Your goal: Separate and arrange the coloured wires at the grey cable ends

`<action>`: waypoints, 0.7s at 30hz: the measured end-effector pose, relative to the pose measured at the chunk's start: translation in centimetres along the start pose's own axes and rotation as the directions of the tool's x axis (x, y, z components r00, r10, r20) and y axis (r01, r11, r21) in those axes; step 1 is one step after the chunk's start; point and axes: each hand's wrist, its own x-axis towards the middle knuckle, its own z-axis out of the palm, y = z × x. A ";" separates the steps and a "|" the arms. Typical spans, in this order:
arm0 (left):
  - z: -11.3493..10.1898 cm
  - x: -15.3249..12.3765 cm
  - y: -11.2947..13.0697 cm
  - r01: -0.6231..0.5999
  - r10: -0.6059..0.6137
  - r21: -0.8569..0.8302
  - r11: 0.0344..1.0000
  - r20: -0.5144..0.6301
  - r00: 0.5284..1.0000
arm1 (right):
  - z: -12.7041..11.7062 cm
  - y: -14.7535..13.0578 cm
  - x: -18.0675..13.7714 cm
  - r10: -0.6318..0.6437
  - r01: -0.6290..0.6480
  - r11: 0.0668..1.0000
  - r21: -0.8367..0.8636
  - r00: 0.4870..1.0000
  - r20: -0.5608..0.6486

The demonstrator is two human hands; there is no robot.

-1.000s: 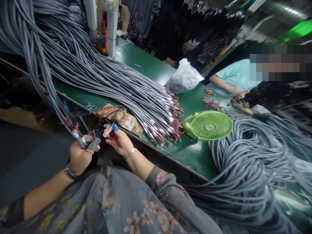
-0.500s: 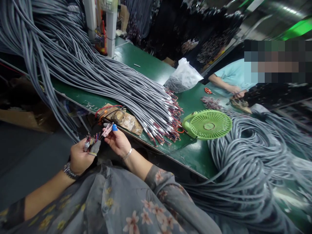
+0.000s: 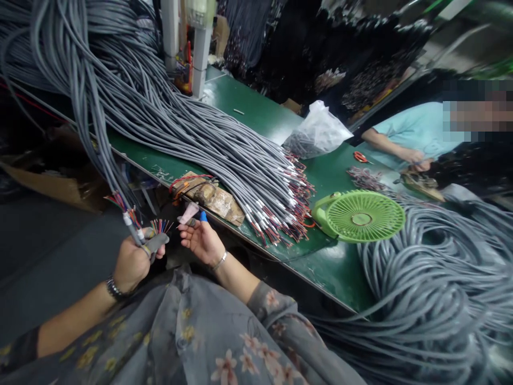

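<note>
Grey cables sit in our left hand, lower left of frame, fist closed round them; coloured wire ends fan out above the thumb. Our right hand: fingers half curled, pink piece at the fingertips, can't tell if pinched. Green fan, right of frame: we can't read its hub mark.

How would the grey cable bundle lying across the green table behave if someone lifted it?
Probably floppy: strands of the grey cable bundle sag off the table toward the left hand. It is likely heavy as a whole, given how many cables are piled together. Its coloured wire ends look thin and splayed, so they may bend or snag easily.
</note>
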 end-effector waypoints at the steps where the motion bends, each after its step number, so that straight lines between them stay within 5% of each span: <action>1: 0.0 -0.1 0.1 0.034 -0.034 -0.024 0.999 -0.006 0.999 | -0.3 0.2 0.0 0.022 -0.022 1.000 0.003 1.000 0.010; 7: -0.4 -0.7 0.2 0.062 -0.062 -0.035 0.997 0.016 0.998 | -0.9 1.4 -0.1 0.078 -0.069 0.995 -0.073 0.987 0.138; 12: -0.7 -1.2 -0.2 0.026 -0.029 0.034 0.999 0.085 0.996 | -0.1 1.3 -1.4 0.011 0.024 0.989 -0.143 0.970 0.242; 21: -1.3 -2.7 -0.2 -0.042 -0.027 0.274 0.961 0.244 0.969 | 2.4 1.7 -2.9 -0.209 0.255 0.899 -0.356 0.964 0.164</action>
